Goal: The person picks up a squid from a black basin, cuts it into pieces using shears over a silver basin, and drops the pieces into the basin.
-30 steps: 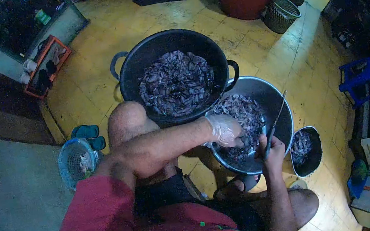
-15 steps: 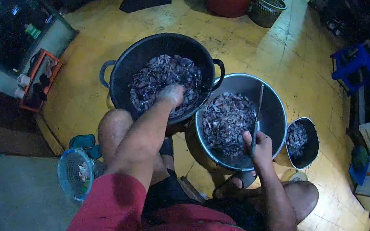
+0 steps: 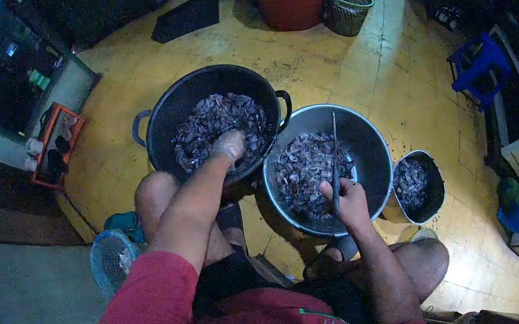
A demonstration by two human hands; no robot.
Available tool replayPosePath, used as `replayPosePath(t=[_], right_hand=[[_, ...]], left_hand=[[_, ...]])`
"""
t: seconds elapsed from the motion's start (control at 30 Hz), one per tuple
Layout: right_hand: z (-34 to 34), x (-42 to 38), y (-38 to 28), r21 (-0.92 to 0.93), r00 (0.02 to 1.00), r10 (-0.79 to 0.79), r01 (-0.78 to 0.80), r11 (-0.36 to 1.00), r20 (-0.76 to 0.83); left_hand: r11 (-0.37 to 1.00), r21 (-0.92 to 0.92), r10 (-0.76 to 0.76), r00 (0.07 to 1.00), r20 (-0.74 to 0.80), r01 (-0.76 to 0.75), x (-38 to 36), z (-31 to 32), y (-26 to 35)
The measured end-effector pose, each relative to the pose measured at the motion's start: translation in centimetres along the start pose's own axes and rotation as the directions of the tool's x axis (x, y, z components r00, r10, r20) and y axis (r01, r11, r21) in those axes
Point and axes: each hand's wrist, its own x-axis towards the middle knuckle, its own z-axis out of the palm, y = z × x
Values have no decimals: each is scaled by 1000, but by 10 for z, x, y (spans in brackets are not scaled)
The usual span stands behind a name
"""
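Note:
My left hand (image 3: 230,145), in a thin clear glove, is closed and low among the dark chopped pieces (image 3: 215,118) in a large black two-handled tub (image 3: 174,96); what its fingers hold is hidden. My right hand (image 3: 350,204) grips a long thin knife (image 3: 336,160), its blade pointing up and away from me, over a metal bowl (image 3: 372,144). More chopped pieces (image 3: 305,168) lie in the bowl, left of the blade. The bowl's rim meets the tub's lower right side.
A smaller container (image 3: 437,191) with chopped pieces stands right of the bowl. At left is a blue mesh basket (image 3: 104,262). Farther off are a red tub (image 3: 288,1) with a blue lid, a woven basket (image 3: 347,9), an orange rack (image 3: 59,141) and a blue stool (image 3: 482,66).
The view has shifted, so the far objects sit more to the left. The knife has swung to a more upright angle over the bowl. My left hand remains in the black tub.

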Motion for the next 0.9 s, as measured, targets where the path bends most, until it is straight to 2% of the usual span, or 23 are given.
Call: replayPosePath(t=[0.03, 0.1, 0.13, 0.17, 0.23, 0.27, 0.33, 0.37, 0.4, 0.43, 0.5, 0.57, 0.63, 0.67, 0.73, 0.77, 0.83, 0.9], right_hand=[[0, 1, -2, 47, 1000, -17, 16, 999, 8], [1, 6, 6, -16, 999, 14, -13, 1000, 36], [3, 6, 9, -21, 998, 24, -22, 1000, 62], [4, 7, 12, -27, 996, 33, -30, 999, 86], [4, 1, 3, -12, 991, 34, -33, 999, 127], [4, -2, -3, -4, 984, 36, -36, 999, 172], [5, -7, -12, 9, 982, 51, -54, 999, 184], [5, -9, -16, 18, 978, 64, -69, 997, 201], [3, -11, -19, 94, 965, 23, -50, 994, 261], [4, -11, -18, 92, 966, 28, -53, 994, 256], [5, -9, -18, 50, 947, -4, -13, 999, 323], [3, -14, -25, 46, 941, 43, -62, 997, 334], [7, -14, -17, 157, 952, 26, -77, 985, 304], [8, -13, -15, 150, 960, 6, -50, 988, 279], [14, -9, -2, 189, 966, -19, -31, 981, 257], [16, -7, 5, 231, 971, -48, -8, 973, 236], [12, -7, 2, 189, 974, -29, -14, 982, 226], [11, -6, 5, 147, 976, -15, -18, 989, 217]], left_hand=[[1000, 4, 4, 1000, -4, -4, -5, -15, 9], [996, -72, 36, 987, -154, -47, -9, -38, 21], [981, -110, 130, 961, -246, -161, -8, -49, 23], [981, -104, 134, 960, -248, -164, -9, -56, 28], [852, -500, 87, 984, -154, -153, -29, -93, 58], [853, -497, 92, 984, -152, -156, -42, -106, 73], [627, -753, 132, 980, -151, -200, -73, -122, 100], [545, -798, 198, 965, -174, -256, -87, -125, 110], [444, -863, 211, 964, -160, -241, -100, -126, 119], [337, -916, 227, 963, -147, -219, -111, -124, 127], [215, -959, 177, 973, -149, -186, -126, -113, 142], [70, -984, 195, 970, -146, -163, -128, -97, 151], [77, -994, 212, 975, -63, -81, -134, -96, 159], [72, -995, 213, 975, -59, -76, -132, -92, 161], [-37, -999, 249, 968, -33, -24, -127, -84, 162], [-40, -999, 249, 968, -31, -21, -124, -81, 160], [-48, -999, 295, 956, 6, 21, -118, -80, 155], [-30, -999, 259, 966, 12, 20, -113, -82, 151]])
